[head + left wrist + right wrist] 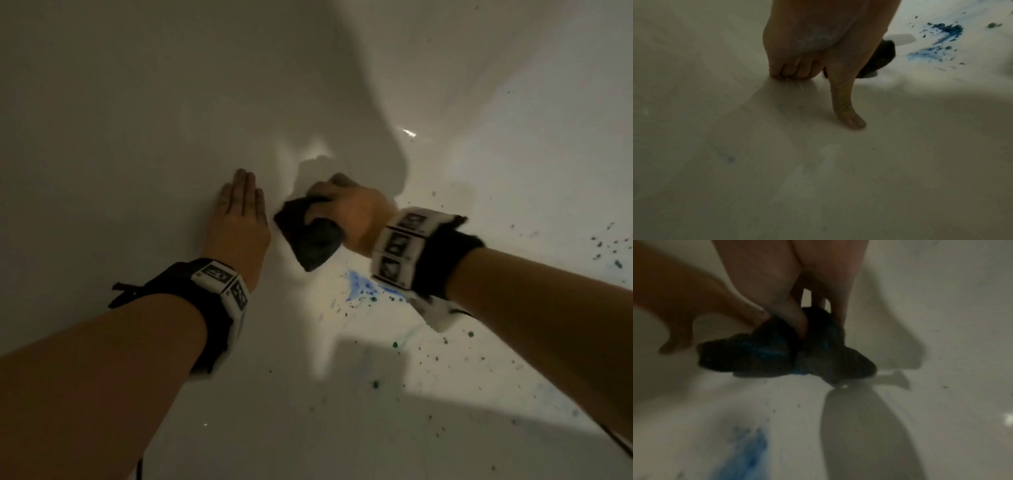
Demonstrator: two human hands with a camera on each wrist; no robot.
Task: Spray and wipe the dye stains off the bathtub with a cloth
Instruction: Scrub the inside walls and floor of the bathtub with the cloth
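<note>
The right hand (349,212) clutches the dark cloth (308,236) against the bathtub (137,102) wall; the left hand (239,219) braces flat. Blue dye stains (359,291) lie nearer; the already-tinted cloth could smear them.

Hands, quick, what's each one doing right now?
Left hand: open, fingers flat against the tub, holding nothing.
Right hand: gripping the cloth.

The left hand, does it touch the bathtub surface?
Touching. The left wrist view shows the left hand with fingers and thumb planted on the bathtub, no gap.
</note>
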